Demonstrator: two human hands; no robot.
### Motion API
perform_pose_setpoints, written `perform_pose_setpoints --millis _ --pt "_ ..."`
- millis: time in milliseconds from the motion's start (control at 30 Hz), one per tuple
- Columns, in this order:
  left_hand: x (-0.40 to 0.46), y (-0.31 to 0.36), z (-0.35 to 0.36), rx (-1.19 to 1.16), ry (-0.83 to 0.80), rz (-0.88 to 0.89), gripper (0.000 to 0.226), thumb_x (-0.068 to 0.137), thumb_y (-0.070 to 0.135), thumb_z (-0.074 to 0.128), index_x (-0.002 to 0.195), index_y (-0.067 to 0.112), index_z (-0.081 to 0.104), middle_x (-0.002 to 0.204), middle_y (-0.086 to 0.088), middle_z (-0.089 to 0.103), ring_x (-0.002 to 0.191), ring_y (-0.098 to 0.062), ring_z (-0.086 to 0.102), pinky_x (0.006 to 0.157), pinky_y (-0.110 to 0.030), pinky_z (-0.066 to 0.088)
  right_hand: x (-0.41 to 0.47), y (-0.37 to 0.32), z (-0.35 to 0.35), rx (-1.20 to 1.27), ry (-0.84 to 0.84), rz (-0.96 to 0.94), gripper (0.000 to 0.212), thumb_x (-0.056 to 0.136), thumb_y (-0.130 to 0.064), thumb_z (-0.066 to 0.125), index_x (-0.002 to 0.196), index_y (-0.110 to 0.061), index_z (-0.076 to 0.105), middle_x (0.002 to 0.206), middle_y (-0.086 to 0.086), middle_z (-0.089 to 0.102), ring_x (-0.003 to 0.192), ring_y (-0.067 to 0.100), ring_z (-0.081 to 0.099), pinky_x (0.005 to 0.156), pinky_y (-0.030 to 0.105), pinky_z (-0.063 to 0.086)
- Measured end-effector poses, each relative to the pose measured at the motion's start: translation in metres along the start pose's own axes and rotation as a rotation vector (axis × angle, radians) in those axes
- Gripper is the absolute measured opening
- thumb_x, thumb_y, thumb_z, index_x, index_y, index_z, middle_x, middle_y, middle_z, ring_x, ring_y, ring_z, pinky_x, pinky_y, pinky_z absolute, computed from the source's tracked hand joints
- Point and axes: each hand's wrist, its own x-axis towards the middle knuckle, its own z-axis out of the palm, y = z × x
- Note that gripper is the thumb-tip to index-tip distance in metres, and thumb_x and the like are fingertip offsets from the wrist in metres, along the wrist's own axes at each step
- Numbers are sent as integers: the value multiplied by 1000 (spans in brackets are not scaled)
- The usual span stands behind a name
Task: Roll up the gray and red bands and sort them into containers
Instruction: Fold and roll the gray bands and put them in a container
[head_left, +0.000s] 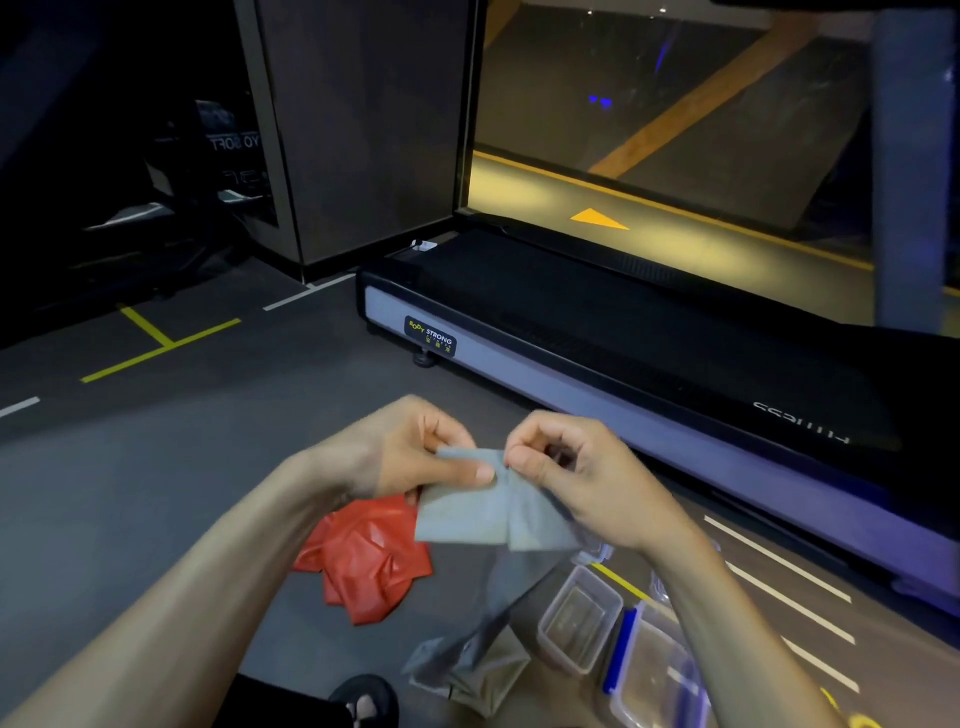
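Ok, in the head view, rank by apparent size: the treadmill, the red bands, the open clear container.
1. treadmill, by far the largest.
2. red bands, a crumpled pile on the floor.
3. open clear container, a little smaller than the pile; it lies nearer the camera, so the true order is unsure.

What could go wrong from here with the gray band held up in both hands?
The gray band is only pinched at its top edge by the left hand and right hand, so the roll may start loose or crooked. Its trailing end lies bunched on the floor and could snag.
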Motion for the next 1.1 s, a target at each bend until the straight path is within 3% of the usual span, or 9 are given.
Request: perform_pose_setpoints --millis 100,200,367,567,733,1100 --pt "3 -1 -1 -119 162 25 19 86 22 79 84 4 75 66 -11 65 57 -16 51 47 -22 39 -2 0 -6 28 89 -17 14 98 -17 68 86 -24 69 77 -9 64 74 4 56 70 26 44" --pt "6 -2 2 -228 224 45 19 83 20 80 85 2 75 77 -24 72 66 -23 58 58 -28 41 0 1 -4 48 164 -17 14 98 -16 68 87 -24 70 79 -14 65 74 3 56 72 23 44" --pt "7 1 5 -258 250 67 18 76 23 82 82 7 76 81 -24 74 68 -24 61 62 -31 45 0 2 -2 112 228 -6 13 98 -14 67 87 -20 70 82 -2 69 74 9 58 72 26 46" --pt "7 0 5 -280 262 79 15 79 15 82 86 3 75 85 -22 76 70 -20 69 60 -26 54 -1 1 -2 138 227 8 11 99 -15 66 89 -18 71 84 2 70 80 27 63 73 31 49" --pt "7 1 5 -282 263 87 18 78 17 81 88 2 75 84 -19 76 71 -20 70 62 -26 55 -1 1 -2 135 229 20 10 98 -15 67 89 -15 72 85 2 71 82 29 64 74 31 50" --pt "6 -2 2 -195 279 88 17 87 20 78 87 3 76 70 -10 73 56 -10 59 48 -19 42 -1 2 1 145 213 35 11 99 -15 66 90 -17 72 86 3 71 84 31 65 76 39 52"
